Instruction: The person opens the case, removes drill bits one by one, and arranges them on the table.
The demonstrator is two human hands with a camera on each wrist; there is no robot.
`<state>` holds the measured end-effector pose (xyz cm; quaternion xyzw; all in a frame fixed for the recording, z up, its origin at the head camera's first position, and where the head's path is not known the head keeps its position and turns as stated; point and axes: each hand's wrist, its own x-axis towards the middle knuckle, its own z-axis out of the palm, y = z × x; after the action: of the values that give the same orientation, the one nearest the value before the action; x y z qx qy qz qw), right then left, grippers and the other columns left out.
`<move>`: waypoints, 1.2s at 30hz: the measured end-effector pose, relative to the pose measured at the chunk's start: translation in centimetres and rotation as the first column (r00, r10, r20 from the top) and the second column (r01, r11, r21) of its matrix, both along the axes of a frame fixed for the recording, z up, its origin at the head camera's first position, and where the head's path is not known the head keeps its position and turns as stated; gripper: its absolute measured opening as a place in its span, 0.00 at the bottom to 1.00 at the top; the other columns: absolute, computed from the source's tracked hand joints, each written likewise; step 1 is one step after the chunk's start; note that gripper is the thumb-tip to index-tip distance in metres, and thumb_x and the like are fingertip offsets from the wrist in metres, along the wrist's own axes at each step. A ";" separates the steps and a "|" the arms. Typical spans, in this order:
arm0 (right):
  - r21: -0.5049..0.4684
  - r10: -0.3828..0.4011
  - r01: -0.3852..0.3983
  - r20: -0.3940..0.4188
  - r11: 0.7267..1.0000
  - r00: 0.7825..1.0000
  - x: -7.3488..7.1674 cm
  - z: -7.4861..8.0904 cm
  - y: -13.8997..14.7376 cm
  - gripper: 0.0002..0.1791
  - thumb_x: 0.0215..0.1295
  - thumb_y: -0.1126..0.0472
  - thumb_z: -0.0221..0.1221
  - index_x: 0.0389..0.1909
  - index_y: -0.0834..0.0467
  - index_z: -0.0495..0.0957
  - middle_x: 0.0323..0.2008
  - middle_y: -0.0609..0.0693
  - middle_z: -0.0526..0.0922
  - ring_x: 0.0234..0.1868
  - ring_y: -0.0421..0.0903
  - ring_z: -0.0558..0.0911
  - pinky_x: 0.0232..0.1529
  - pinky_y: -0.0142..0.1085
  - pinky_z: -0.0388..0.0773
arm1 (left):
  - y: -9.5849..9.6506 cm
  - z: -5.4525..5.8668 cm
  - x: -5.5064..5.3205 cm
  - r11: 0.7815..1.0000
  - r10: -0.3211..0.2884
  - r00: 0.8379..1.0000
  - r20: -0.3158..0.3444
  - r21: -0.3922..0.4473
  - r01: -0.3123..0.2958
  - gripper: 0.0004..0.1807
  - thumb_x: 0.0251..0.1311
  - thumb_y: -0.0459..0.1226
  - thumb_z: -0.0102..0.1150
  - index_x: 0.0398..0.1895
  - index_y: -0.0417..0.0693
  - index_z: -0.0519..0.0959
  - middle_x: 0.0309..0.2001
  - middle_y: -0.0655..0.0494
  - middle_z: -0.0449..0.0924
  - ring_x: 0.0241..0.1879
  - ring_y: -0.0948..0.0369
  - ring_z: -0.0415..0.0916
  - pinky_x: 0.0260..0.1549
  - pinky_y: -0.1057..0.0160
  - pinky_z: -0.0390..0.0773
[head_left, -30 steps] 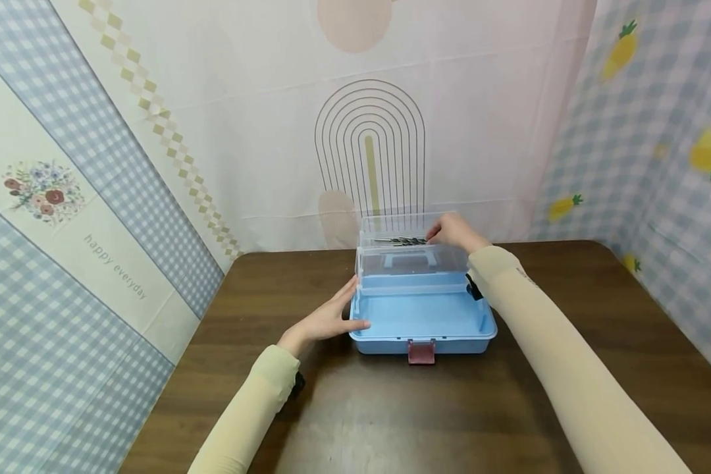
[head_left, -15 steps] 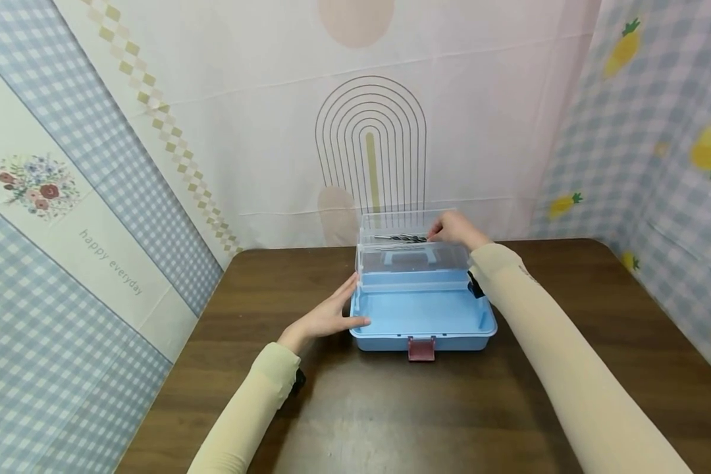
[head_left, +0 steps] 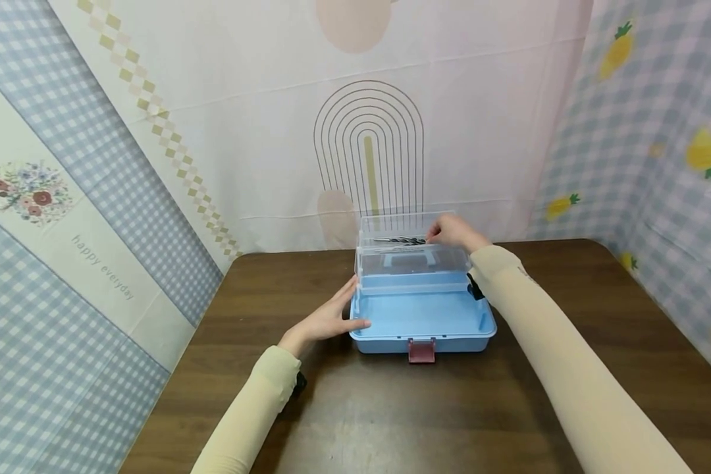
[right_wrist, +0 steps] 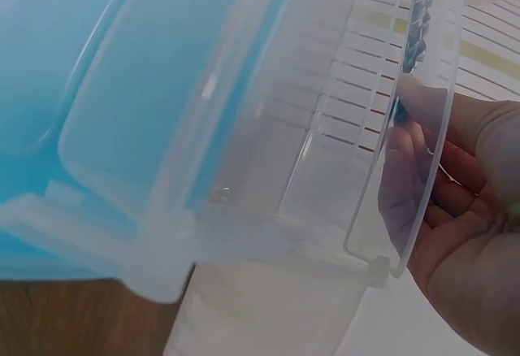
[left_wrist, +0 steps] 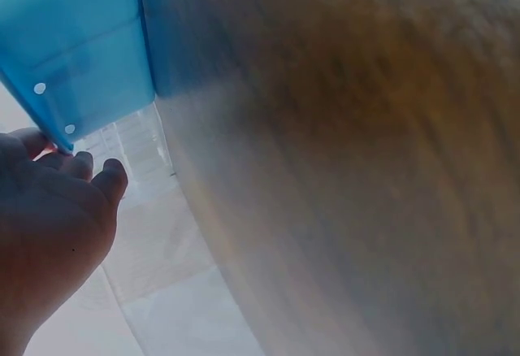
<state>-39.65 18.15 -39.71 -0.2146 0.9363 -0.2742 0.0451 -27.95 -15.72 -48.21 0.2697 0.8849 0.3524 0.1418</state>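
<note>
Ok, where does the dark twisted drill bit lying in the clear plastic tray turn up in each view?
Head: the dark twisted drill bit lies in the raised clear plastic tray, centre of the picture, just left of the right hand.
Left wrist: not in view; only the box's blue wall shows.
Right wrist: top right, seen through the tray.
Shared landmark: the blue plastic box.

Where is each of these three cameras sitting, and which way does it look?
Head: worn on the head, looking forward and down at the toolbox on the table; both sleeved arms show.
Left wrist: low beside the box, the left hand touching its blue corner.
Right wrist: close on the clear tray; right hand behind it.
Shared: all show the toolbox.
</note>
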 end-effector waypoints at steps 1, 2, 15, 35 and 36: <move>0.006 0.007 -0.007 -0.004 1.000 1.000 0.1 0.0 -0.1 0.07 0.68 0.68 0.62 0.38 0.71 0.85 0.36 0.62 0.86 0.39 0.58 0.83 0.45 0.50 0.79 | 0.0 0.0 0.1 1.000 0.002 1.000 0.002 -0.001 -0.002 0.57 0.63 0.57 0.65 0.82 0.58 0.37 0.82 0.65 0.28 0.79 0.61 0.35 0.73 0.49 0.51; 0.013 0.014 -0.014 -0.009 1.000 1.000 0.1 0.0 -0.1 0.07 0.68 0.68 0.62 0.38 0.71 0.85 0.36 0.62 0.86 0.39 0.58 0.83 0.45 0.50 0.79 | 0.0 -0.1 0.1 1.000 0.002 1.000 0.003 0.002 -0.002 0.57 0.63 0.57 0.65 0.82 0.58 0.37 0.82 0.65 0.28 0.79 0.61 0.35 0.73 0.48 0.51; 0.013 -0.003 0.002 0.048 1.000 0.999 0.1 1.2 0.4 0.07 0.68 0.69 0.62 0.40 0.70 0.83 0.40 0.62 0.85 0.42 0.57 0.82 0.48 0.50 0.78 | 0.2 -0.1 0.0 1.000 -0.006 1.000 -0.005 0.010 0.006 0.57 0.63 0.58 0.64 0.82 0.54 0.38 0.82 0.61 0.29 0.79 0.59 0.35 0.73 0.47 0.51; -0.031 -0.042 0.042 0.008 0.999 0.999 0.5 3.6 1.3 0.10 0.72 0.68 0.58 0.45 0.72 0.83 0.42 0.65 0.84 0.44 0.60 0.81 0.49 0.53 0.76 | -0.1 0.2 0.0 1.000 -0.008 1.000 -0.009 -0.003 0.008 0.56 0.64 0.56 0.64 0.82 0.56 0.37 0.82 0.62 0.28 0.79 0.61 0.35 0.73 0.49 0.51; -0.033 -0.047 0.047 0.002 0.998 0.999 0.6 3.6 1.5 0.10 0.72 0.68 0.58 0.45 0.72 0.83 0.42 0.65 0.84 0.44 0.60 0.81 0.49 0.53 0.76 | 0.0 0.2 0.0 1.000 -0.008 1.000 -0.013 -0.007 0.008 0.56 0.64 0.56 0.64 0.82 0.57 0.36 0.82 0.62 0.28 0.79 0.61 0.35 0.73 0.49 0.51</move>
<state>-39.06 19.61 -36.09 -0.1929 0.9364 -0.2909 0.0354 -27.99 -15.76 -48.00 0.2749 0.8859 0.3469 0.1386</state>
